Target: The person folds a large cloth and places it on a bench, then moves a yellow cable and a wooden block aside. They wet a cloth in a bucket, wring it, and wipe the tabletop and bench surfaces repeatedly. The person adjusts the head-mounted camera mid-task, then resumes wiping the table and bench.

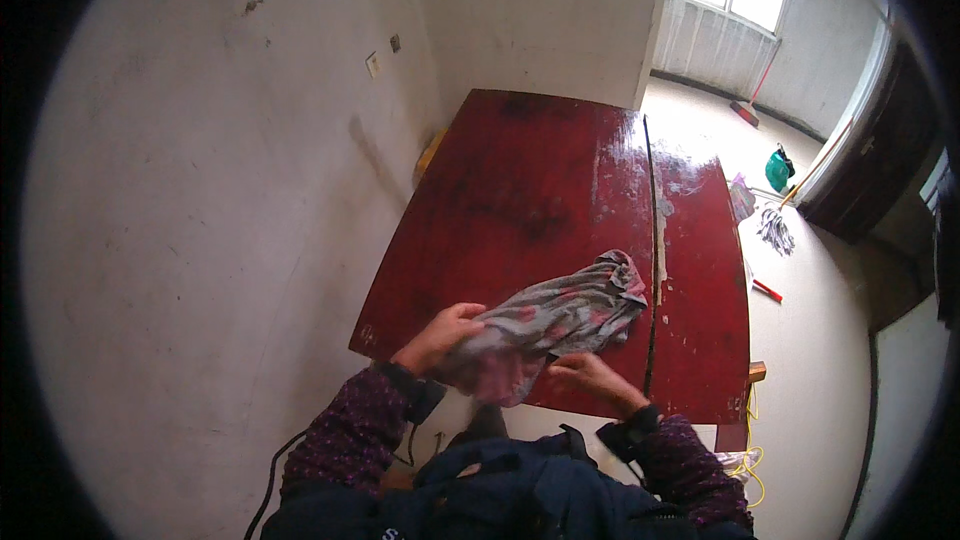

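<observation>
A grey cloth with pink patches (pixel 559 315) lies crumpled across the near part of a worn red wooden tabletop (pixel 510 180). My left hand (pixel 442 334) grips the cloth's left end, and a blurred fold hangs over the table's near edge. My right hand (pixel 596 381) is just beside the cloth's near side, fingers curled with the tips at its border. Whether those fingers pinch any fabric cannot be made out. A dark gap separates the main tabletop from a narrower red board (pixel 701 262) on the right, where the paint is chipped.
A bare wall (pixel 225 202) runs along the left side. On the floor at right are a string mop (pixel 776 231), a green bag (pixel 778 169) and a red-handled object (pixel 766 290). A broom (pixel 745 112) leans below the window. Yellow cord (pixel 759 465) hangs by the table's near right corner.
</observation>
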The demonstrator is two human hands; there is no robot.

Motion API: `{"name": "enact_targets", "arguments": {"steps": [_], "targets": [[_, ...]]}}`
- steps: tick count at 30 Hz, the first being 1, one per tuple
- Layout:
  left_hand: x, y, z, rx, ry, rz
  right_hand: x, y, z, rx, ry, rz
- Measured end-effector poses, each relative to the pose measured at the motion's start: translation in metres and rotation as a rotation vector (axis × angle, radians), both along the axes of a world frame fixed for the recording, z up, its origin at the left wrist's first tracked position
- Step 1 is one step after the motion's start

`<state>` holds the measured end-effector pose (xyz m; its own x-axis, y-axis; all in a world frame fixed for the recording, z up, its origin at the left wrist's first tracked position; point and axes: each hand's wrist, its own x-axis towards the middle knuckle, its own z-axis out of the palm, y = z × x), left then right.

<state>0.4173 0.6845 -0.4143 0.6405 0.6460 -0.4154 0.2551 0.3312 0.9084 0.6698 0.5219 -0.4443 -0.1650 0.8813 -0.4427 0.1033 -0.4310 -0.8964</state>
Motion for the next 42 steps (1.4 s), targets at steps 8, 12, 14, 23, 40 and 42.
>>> {"name": "enact_targets", "arguments": {"steps": [8,12,14,23,40,42], "targets": [[0.018,-0.022,0.054,0.046,0.119,-0.453,-0.047,0.023,0.004,0.073,0.58,-0.221],[0.019,-0.009,0.029,-0.037,0.201,-0.25,-0.037,0.006,0.019,-0.084,0.776,-0.318],[0.026,-0.003,0.011,0.081,0.257,-0.163,-0.027,-0.01,0.031,-0.082,0.703,-0.286],[0.084,-0.05,0.046,-0.542,0.075,-0.472,0.009,-0.031,0.079,0.086,0.67,-0.361],[0.101,0.012,0.133,-0.069,-0.588,0.029,0.095,0.023,0.134,0.367,0.341,-0.69],[0.105,0.036,0.135,0.083,-0.516,0.106,0.111,0.042,0.133,0.423,0.473,-0.599]]}}
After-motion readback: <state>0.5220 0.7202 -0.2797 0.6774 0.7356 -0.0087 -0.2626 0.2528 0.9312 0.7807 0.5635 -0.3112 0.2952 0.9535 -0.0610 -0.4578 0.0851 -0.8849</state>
